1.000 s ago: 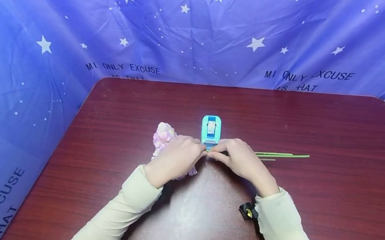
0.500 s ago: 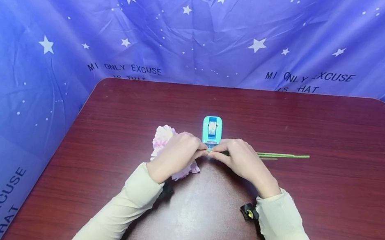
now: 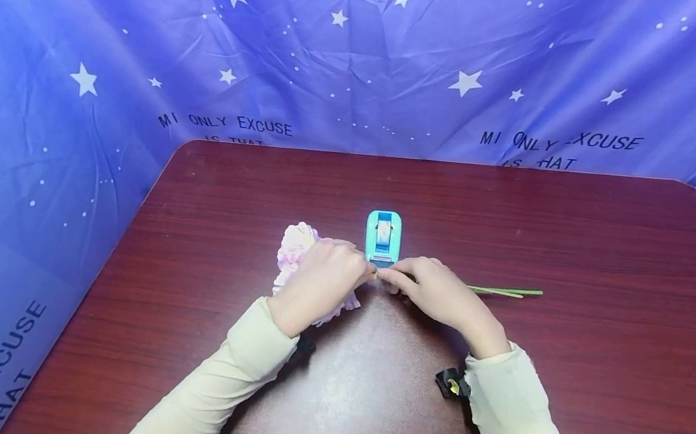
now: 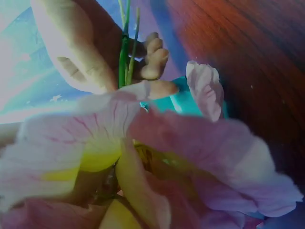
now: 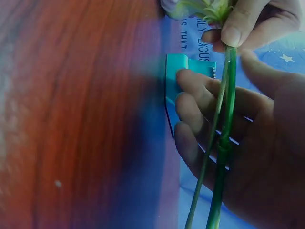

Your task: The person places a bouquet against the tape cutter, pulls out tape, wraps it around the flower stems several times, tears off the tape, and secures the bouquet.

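Pink-and-white artificial flowers [image 3: 298,245] lie under and beside my left hand [image 3: 326,274], which pinches their green stems just below the blooms. In the right wrist view, the left thumb [image 5: 234,33] presses on the stems [image 5: 224,138]. My right hand [image 3: 438,294] meets the left fingertips; its thumb and loosely curled fingers are around the same stems, which run across its palm. A turquoise tape dispenser [image 3: 383,233] stands right behind the fingertips. In the left wrist view, large petals [image 4: 200,157] hide most of the grip.
The dark red wooden table [image 3: 587,245] carries it all. Beyond the right hand, the stem ends [image 3: 512,292] stick out to the right. A blue curtain with stars [image 3: 360,46] hangs behind and to the left of the table.
The stem ends on the right have shifted slightly nearer and leftward, lying differently. My right fingers have slid lower, some now showing under the thumb. The tape dispenser has stayed put.
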Action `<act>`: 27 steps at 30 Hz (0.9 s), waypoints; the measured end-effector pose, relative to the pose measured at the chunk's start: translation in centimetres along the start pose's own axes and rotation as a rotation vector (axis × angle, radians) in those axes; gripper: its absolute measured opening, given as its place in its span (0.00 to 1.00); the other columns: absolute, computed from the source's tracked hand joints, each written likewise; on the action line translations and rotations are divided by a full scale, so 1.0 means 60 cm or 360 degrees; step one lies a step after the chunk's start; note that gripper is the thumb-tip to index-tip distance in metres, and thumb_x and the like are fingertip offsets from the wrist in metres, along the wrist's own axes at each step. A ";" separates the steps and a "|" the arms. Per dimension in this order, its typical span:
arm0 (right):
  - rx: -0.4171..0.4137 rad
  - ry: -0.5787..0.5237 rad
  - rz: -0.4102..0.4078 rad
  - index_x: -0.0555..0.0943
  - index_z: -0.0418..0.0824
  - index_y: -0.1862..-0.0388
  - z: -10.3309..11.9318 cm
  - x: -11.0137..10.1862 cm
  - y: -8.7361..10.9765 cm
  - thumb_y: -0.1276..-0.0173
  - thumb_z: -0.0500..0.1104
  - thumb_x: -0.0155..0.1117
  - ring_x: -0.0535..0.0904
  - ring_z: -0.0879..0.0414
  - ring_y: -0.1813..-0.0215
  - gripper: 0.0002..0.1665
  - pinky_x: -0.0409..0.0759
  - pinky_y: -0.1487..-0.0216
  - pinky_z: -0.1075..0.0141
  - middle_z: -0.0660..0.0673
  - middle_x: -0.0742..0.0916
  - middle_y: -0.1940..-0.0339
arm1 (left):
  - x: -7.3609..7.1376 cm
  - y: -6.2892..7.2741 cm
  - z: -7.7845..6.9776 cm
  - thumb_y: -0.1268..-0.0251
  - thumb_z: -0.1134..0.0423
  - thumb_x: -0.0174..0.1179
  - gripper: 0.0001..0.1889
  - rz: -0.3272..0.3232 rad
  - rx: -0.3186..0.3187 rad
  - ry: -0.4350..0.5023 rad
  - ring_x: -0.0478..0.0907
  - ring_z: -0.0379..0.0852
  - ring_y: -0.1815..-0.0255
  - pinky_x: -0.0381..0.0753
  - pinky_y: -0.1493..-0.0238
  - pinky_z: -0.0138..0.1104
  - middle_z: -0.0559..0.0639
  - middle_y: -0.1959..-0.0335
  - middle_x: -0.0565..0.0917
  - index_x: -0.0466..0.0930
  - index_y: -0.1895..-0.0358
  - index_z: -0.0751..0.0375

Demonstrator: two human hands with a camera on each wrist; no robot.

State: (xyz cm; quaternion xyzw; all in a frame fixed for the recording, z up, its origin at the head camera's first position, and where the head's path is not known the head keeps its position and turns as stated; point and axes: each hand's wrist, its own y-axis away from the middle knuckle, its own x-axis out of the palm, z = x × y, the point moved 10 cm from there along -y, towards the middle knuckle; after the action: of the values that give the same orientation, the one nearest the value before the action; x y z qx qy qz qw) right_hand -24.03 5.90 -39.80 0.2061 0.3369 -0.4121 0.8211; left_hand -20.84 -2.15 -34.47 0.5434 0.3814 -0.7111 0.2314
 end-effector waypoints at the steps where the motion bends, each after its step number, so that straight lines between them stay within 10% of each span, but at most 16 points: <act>1: -0.0024 0.0004 0.0001 0.86 0.43 0.66 0.001 0.001 -0.001 0.23 0.50 0.55 0.79 0.60 0.70 0.18 0.77 0.59 0.62 0.51 0.85 0.75 | -0.001 0.000 -0.001 0.44 0.54 0.70 0.05 -0.0007 0.0002 -0.0001 0.77 0.43 0.79 0.76 0.74 0.36 0.42 0.85 0.80 0.87 0.76 0.42; 27: -0.0168 0.0186 -0.0161 0.88 0.49 0.71 0.023 -0.018 0.000 0.28 0.47 0.63 0.73 0.62 0.73 0.12 0.72 0.65 0.65 0.53 0.82 0.78 | -0.005 0.002 0.002 0.40 0.54 0.68 0.13 -0.0050 -0.0055 0.0022 0.75 0.40 0.84 0.75 0.81 0.36 0.41 0.88 0.76 0.82 0.83 0.43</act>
State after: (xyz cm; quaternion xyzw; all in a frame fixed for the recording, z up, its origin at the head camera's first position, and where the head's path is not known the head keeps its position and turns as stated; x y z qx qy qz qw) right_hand -23.99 5.63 -38.08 0.1690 0.4154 -0.4219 0.7880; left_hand -20.74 -2.36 -34.23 0.5381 0.4038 -0.7042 0.2270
